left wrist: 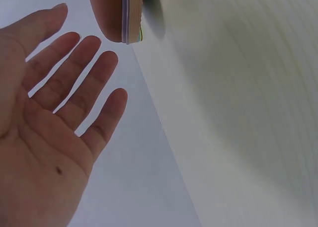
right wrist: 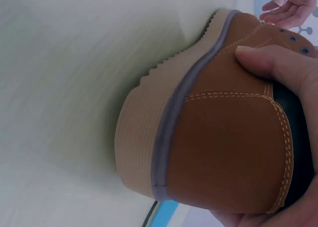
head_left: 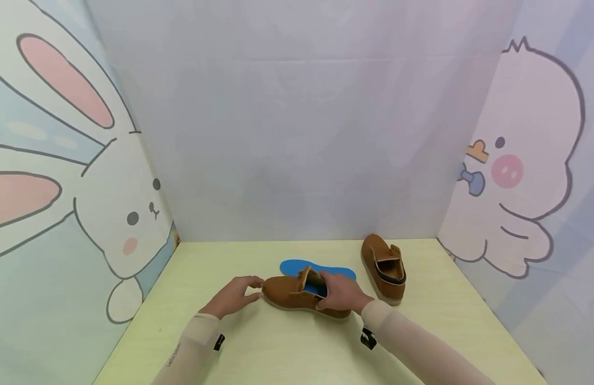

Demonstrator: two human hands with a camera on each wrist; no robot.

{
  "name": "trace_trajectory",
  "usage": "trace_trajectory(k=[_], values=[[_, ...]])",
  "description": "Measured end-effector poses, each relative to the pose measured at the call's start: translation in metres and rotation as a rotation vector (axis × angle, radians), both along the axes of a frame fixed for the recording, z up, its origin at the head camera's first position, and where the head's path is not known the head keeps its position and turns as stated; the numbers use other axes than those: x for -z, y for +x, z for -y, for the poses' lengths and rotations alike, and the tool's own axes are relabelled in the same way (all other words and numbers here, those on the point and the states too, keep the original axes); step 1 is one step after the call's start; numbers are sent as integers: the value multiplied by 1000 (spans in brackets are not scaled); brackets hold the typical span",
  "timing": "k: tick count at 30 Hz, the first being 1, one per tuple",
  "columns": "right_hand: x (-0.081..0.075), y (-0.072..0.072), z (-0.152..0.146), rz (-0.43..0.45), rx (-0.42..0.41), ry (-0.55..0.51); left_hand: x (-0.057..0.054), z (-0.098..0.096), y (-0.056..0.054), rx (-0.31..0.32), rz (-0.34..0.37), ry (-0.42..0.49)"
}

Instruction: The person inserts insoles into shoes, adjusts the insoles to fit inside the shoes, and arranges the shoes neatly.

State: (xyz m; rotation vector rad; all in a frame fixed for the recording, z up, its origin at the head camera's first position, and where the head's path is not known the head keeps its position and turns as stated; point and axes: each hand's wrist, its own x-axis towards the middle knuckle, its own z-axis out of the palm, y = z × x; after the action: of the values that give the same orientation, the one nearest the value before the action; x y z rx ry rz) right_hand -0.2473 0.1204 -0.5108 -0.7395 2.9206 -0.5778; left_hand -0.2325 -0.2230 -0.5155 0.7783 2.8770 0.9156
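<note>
A brown shoe [head_left: 282, 291] with a pale ridged sole lies sideways at the middle of the table, toe to the left. My right hand [head_left: 342, 291] grips it at the ankle opening; in the right wrist view the thumb [right wrist: 263, 60] lies along the stitched brown side. Blue lining [head_left: 316, 290] shows inside the shoe. At the toe, my left hand [head_left: 236, 295] has its fingers spread, fingertips close to the leather in the head view. The left wrist view shows that palm [left wrist: 49, 157] bare, with the shoe's toe [left wrist: 112, 13] just beyond the fingers.
Behind the held shoe lies a flat blue insole [head_left: 297, 266], partly covered by the shoe and right hand. A second brown shoe [head_left: 386, 270] stands at the back right, its strap raised. The pale table [head_left: 220, 256] ends at a grey back wall [head_left: 278, 160] and printed side walls.
</note>
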Motion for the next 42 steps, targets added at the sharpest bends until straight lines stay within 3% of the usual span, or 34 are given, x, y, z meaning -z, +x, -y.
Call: trace_trajectory(k=[7,17,22,34,42], values=[[-18,14,-5,47,117,-37,1,-3,0,-14,-31,3],[-52,16,-18,6,205,-58,4,-11,1,-52,-120,-86],[-74,16,-29,-30,249,-59,3,-13,2,-71,-127,-124],[-126,2,-76,-77,333,-114,4,-16,3,-84,-110,-148],[-150,-14,-119,-100,423,-101,7,-17,3,-73,-85,-142]])
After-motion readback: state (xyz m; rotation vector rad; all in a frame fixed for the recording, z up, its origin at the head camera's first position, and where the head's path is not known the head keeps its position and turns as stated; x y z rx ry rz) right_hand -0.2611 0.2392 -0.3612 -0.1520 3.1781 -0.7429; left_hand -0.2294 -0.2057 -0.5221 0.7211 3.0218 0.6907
